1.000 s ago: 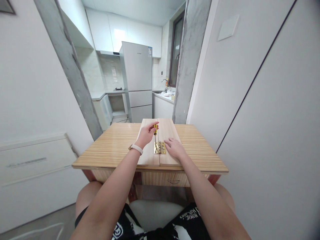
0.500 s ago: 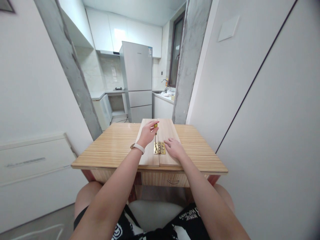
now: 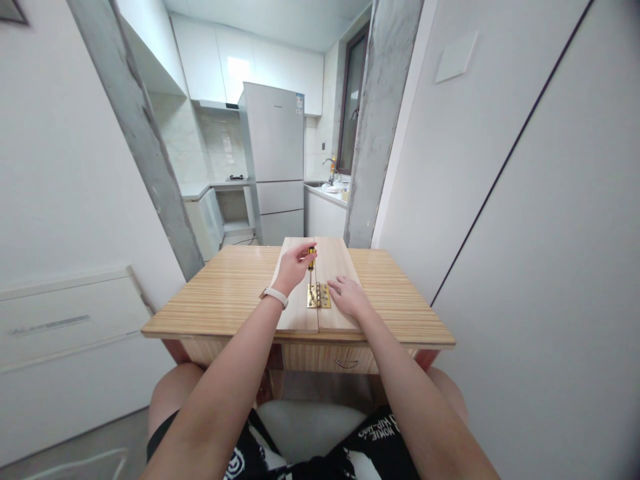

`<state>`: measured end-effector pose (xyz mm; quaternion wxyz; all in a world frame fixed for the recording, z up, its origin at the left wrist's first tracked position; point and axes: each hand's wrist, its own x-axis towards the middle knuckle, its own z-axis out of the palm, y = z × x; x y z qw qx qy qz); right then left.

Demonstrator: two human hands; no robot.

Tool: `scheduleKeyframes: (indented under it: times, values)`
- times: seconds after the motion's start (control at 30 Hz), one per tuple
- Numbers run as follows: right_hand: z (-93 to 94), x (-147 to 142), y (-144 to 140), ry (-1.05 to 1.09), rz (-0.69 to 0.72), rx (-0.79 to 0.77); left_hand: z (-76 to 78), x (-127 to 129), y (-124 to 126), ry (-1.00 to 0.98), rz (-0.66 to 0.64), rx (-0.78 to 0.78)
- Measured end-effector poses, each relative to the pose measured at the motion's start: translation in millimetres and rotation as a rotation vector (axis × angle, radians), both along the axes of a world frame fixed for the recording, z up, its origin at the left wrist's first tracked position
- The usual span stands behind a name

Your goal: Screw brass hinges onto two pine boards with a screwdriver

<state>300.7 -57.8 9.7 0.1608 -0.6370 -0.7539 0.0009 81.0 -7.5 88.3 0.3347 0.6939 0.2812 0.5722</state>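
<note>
My left hand (image 3: 291,267) grips the yellow and black handle of a small screwdriver (image 3: 311,261), held upright with its tip down on a brass hinge (image 3: 319,295). The hinge lies across the seam between two light wooden boards (image 3: 300,313) placed side by side on the striped wooden table (image 3: 225,293). My right hand (image 3: 350,297) rests flat on the right board, fingers spread, fingertips at the hinge's right leaf. A pale wristband is on my left wrist.
The table has a drawer with a metal pull (image 3: 347,364) at its front. Walls stand close on the left and right. Beyond the table, two grey concrete pillars frame a kitchen with a tall grey fridge (image 3: 277,160) and a counter with a sink tap (image 3: 330,170).
My left hand's fingers shift slightly around the screwdriver handle, which stays upright on the hinge. The right hand and the boards have not moved.
</note>
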Motion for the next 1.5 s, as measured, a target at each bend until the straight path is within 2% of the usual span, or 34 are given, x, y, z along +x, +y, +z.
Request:
scheduleKeyframes:
  times: [0.13, 0.23, 0.4, 0.53, 0.6, 0.73, 0.93, 1.03, 1.3, 1.5]
  values:
    - [-0.8, 0.2, 0.1, 0.003, 0.003, 0.003, 1.1, 0.2, -2.4, 0.047, 0.124, 0.055]
    - [-1.0, 0.0, 0.2, 0.006, 0.008, 0.013, 3.2, -0.5, -5.1, 0.082, 0.141, 0.086]
    - [-0.7, 0.1, 0.4, 0.003, 0.007, 0.003, 3.2, -4.1, -3.8, 0.119, 0.005, 0.103]
    - [-1.2, 0.5, 1.0, 0.002, 0.004, -0.001, 2.7, -6.4, -1.9, 0.075, -0.133, 0.025]
    - [-1.5, 0.6, 1.3, 0.000, 0.009, 0.002, 2.9, -6.1, -2.1, 0.051, -0.142, -0.009]
    - [-1.6, 0.7, 1.1, -0.002, 0.010, 0.006, 3.3, -3.7, -3.1, 0.017, -0.072, -0.038]
    - [-1.8, 1.0, 1.1, -0.001, 0.019, 0.010, 3.8, -2.5, -2.9, 0.029, 0.098, 0.027]
    - [-2.3, 1.1, 1.7, -0.001, 0.018, 0.009, 4.8, -2.4, -4.5, 0.061, 0.110, 0.045]
    - [-1.5, 1.3, 1.6, 0.001, 0.016, -0.001, 2.2, -4.7, -1.3, 0.144, 0.058, 0.092]
    - [-1.9, 1.5, 2.4, 0.005, 0.011, -0.011, 1.2, -7.4, 1.3, 0.048, -0.168, 0.033]
